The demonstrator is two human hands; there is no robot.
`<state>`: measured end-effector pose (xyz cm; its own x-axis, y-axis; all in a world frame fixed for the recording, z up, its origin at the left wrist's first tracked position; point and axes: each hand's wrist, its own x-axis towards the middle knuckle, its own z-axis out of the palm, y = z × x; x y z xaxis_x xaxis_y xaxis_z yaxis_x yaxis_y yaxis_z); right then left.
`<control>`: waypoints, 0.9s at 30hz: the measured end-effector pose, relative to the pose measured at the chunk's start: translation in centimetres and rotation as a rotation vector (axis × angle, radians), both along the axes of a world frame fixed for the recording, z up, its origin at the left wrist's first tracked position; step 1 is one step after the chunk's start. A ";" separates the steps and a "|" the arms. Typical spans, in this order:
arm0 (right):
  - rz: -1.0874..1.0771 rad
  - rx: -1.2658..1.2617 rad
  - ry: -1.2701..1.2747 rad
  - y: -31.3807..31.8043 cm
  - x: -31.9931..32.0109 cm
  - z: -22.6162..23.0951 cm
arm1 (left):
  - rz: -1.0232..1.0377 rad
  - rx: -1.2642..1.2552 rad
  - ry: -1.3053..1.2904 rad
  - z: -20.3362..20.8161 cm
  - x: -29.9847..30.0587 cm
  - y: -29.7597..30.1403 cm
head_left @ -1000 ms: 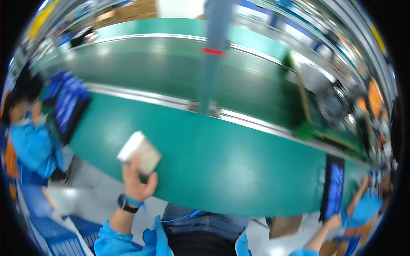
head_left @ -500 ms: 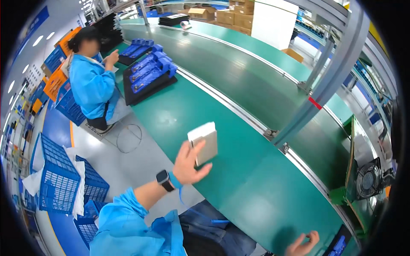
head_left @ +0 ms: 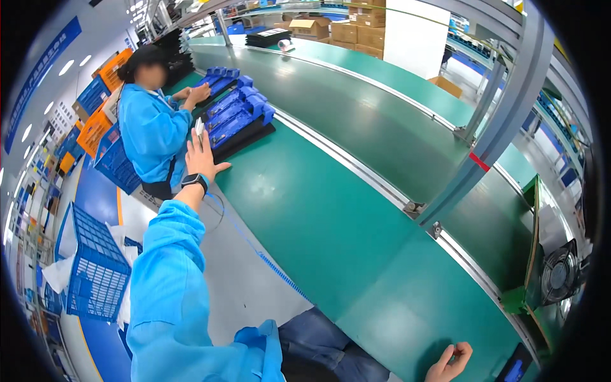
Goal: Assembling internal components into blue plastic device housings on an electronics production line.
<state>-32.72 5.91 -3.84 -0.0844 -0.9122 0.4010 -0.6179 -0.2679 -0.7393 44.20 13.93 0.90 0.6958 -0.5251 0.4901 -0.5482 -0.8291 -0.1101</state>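
The green bench (head_left: 331,229) fills most of the view, and everything below is placed against it. Beyond its far edge runs a darker belt (head_left: 382,114), with a grey post (head_left: 490,134) rising from the rail between them. At the bench's left end sits a co-worker (head_left: 149,127) in a blue coat, with blue trays (head_left: 238,111) stacked on the bench beside them.

A second ago the box (head_left: 200,126) was held up over the middle of the bench; now the left hand (head_left: 202,159) has carried it far out to the left, just short of the trays. That puts the box almost at the co-worker's station. The hand is stretched nearly flat, fingers long, and the small pale box shows only edge-on past the fingertips, seemingly pinched there; how firm the grip is cannot be told.

The right hand (head_left: 450,363) rests loosely curled at the bench's near edge, holding nothing.

Between the two hands the bench top gives wide room; the trays and co-worker crowd the left end.
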 end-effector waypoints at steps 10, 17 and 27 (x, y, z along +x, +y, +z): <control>-0.002 0.091 -0.076 -0.2 0.1 0.7 | -0.128 0.013 0.178 0.0 4.7 -1.6; -0.026 0.139 -0.031 -0.2 0.6 1.7 | -0.338 0.318 0.035 -1.6 7.1 -3.4; -0.035 0.076 -0.041 0.2 1.8 3.1 | -0.378 0.439 0.090 -0.7 1.3 -4.9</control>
<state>-30.91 6.13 -0.78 -0.1317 -0.9359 0.3267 -0.5946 -0.1892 -0.7815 45.51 8.99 0.15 0.4492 -0.8856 0.1182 -0.8203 -0.4612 -0.3382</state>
